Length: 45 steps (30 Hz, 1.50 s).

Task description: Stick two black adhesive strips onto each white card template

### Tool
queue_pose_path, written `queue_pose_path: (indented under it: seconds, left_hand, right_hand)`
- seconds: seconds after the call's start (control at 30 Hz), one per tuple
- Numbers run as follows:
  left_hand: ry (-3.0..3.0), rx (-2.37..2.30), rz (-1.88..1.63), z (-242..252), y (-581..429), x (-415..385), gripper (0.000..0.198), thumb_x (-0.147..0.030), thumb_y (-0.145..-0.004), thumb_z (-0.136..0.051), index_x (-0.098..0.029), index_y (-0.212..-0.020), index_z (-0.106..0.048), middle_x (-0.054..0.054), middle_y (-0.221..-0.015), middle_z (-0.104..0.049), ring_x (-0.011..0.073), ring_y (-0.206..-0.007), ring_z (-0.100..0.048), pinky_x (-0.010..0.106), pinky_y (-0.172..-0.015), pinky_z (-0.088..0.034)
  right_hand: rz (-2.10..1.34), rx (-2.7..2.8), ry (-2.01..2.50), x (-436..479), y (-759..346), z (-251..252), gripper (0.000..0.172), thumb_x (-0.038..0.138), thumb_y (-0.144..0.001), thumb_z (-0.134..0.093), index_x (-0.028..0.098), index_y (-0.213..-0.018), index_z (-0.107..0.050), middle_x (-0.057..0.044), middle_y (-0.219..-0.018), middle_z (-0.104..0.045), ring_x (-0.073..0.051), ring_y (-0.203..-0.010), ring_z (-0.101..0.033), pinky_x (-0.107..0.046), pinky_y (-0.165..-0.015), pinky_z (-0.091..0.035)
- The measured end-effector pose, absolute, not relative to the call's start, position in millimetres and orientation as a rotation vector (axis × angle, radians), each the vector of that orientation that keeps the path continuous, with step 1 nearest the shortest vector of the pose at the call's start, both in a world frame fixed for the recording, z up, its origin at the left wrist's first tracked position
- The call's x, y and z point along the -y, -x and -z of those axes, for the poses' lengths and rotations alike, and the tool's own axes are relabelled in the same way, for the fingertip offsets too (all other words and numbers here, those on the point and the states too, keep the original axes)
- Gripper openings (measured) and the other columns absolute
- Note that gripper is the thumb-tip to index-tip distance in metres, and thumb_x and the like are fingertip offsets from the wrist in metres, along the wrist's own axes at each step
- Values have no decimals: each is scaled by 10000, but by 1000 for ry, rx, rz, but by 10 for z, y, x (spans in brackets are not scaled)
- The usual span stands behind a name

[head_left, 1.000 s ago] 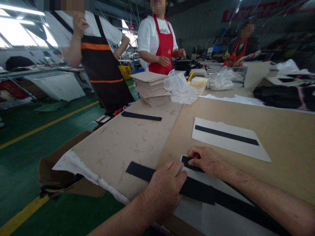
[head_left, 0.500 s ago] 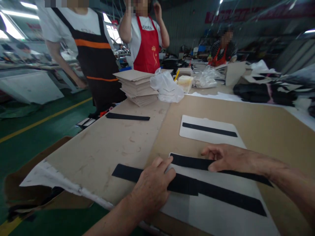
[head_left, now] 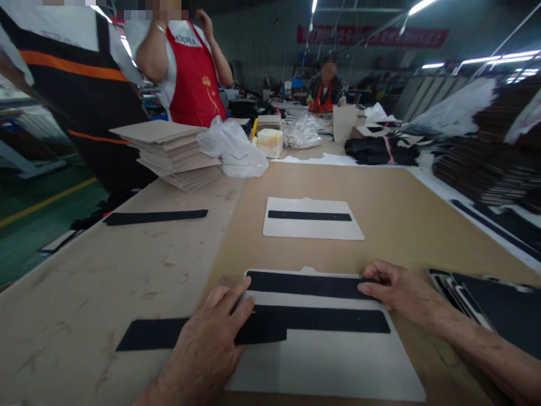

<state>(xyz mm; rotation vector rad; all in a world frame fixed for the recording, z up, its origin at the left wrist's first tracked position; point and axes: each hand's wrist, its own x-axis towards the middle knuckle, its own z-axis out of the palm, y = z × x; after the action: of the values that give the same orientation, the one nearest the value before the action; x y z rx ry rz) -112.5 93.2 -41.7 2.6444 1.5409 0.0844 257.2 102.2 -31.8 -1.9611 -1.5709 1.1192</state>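
A white card panel lies in front of me on the brown board. Two black strips cross it: an upper strip near its far edge and a lower strip. My left hand lies flat and open on the panel's left end, over a loose black strip that sticks out to the left. My right hand has its fingertips pressed on the right end of the upper strip. A second white panel with one black strip lies farther away.
A stack of tan boards, a white plastic bag and a pale block stand at the back. Another black strip lies at the left. Dark pieces are stacked at my right. Two people in aprons stand at the far left; one sits farther back.
My view has swung right. My right hand has slid along the upper strip from its left end to its right end. My left hand has stayed on the panel's left end.
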Motion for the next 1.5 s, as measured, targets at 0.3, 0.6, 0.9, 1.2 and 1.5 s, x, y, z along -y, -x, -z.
queue_pose_path:
  seconds: [0.3, 0.6, 0.9, 1.2, 1.5]
  left_hand:
    - [-2649, -1548, -9, 446, 1164, -961, 681, -80, -640, -527, -255, -1290, -626, 8, -1551, -419, 293, -1249, -498, 480, -1057, -481]
    - [-2639, -1550, -14, 416, 1162, -962, 642, -92, -680, -530, -264, -1290, -631, -6, -1551, -419, 289, -1277, -492, 484, -1087, -463]
    - [-2574, -1591, 40, 343, 1091, -959, 656, -77, -681, -495, -223, -1311, -604, 8, -1540, -435, 269, -1274, -483, 459, -1112, -432]
    - [-2826, -1431, 267, -93, 761, -991, 618, -260, -886, -554, -215, -1483, -401, 152, -1268, -602, 323, -1186, -535, 488, -985, -490]
    - [-2857, -1513, 229, -40, 639, -1026, 528, -502, -965, -496, -202, -1400, -522, 167, -1165, -598, 324, -1078, -602, 478, -896, -540]
  right_hand:
    - [-1043, 1567, 1982, -1017, -2600, 320, 202, 420, -789, -565, 233, -848, -517, 55, -643, -514, -126, -575, -459, -279, -576, -357]
    - [-856, 1655, 2139, -1050, -2532, 272, 139, 357, -798, -577, 233, -836, -527, 44, -672, -540, -140, -622, -497, -281, -590, -358]
    - [-503, 1918, 2135, -1054, -2523, 247, 138, 225, -825, -643, 206, -867, -513, -20, -840, -637, -172, -777, -604, -290, -703, -426]
    - [161, 2707, 2003, -849, -1935, 28, 769, -68, -806, -390, 328, -1465, -427, -76, -886, -678, -227, -701, -701, -291, -565, -452]
    - [303, 2759, 1960, -774, -1891, 104, 755, -20, -840, -417, 371, -1484, -435, -139, -1061, -647, -277, -870, -683, -317, -600, -547]
